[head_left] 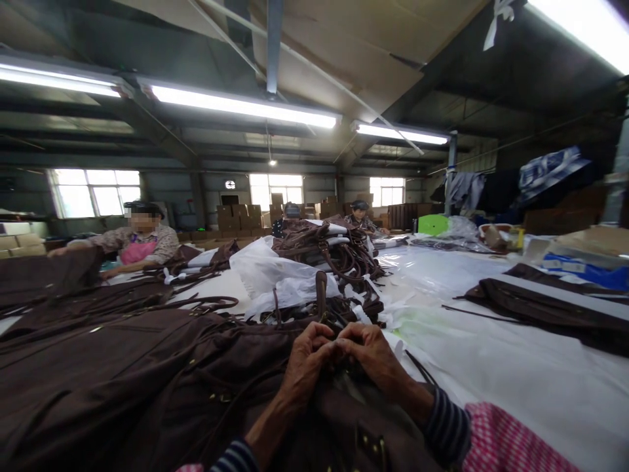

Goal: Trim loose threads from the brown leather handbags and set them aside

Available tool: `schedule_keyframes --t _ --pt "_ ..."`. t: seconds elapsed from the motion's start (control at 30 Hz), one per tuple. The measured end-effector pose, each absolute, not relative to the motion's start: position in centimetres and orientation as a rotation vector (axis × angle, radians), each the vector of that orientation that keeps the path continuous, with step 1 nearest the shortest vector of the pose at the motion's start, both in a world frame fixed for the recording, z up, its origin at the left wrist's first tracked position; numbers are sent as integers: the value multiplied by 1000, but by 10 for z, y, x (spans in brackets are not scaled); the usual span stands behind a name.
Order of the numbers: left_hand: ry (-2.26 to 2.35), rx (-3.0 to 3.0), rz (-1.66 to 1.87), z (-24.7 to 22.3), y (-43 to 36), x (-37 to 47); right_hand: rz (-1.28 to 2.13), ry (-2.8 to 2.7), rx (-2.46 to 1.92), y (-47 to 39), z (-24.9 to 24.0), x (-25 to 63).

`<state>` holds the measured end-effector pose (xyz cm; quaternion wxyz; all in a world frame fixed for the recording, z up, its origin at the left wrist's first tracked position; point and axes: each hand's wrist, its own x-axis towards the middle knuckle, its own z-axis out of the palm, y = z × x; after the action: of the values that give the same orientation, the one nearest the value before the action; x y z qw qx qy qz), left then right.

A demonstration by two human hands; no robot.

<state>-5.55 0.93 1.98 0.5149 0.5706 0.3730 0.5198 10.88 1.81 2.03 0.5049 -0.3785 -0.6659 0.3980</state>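
Note:
Both hands meet over a dark brown bag (373, 419) with brass-coloured fittings, spread in front of me. My left hand (310, 354) is closed, thumb and fingers pinched together near the bag's upper edge. Opposite it, my right hand (369, 351) is pinched too, its fingertips touching or almost touching the left ones. Whatever sits between the fingertips is too small and dark to make out. A brown strap handle (321, 295) stands up just beyond the hands. More brown bags (122, 367) lie flat to the left.
Past my hands rises a pile of brown bags (339, 246) with looped handles, beside crumpled white plastic (270, 269). White sheeting (515, 367) covers the table at right, where another brown bag (535, 305) lies. A co-worker (142, 239) handles brown material at left; two other people sit farther back.

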Motion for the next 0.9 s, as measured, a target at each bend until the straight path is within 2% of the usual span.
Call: schedule_keyframes --t 0.17,0.43,0.9 --pt "1045 1503 1288 14 10 -53 887 -1612 -937 15 17 110" --pt "889 1563 1177 18 9 -58 1054 -1512 -855 18 18 114" --pt "1108 1792 1204 23 4 -57 1258 -1380 -787 15 26 118"
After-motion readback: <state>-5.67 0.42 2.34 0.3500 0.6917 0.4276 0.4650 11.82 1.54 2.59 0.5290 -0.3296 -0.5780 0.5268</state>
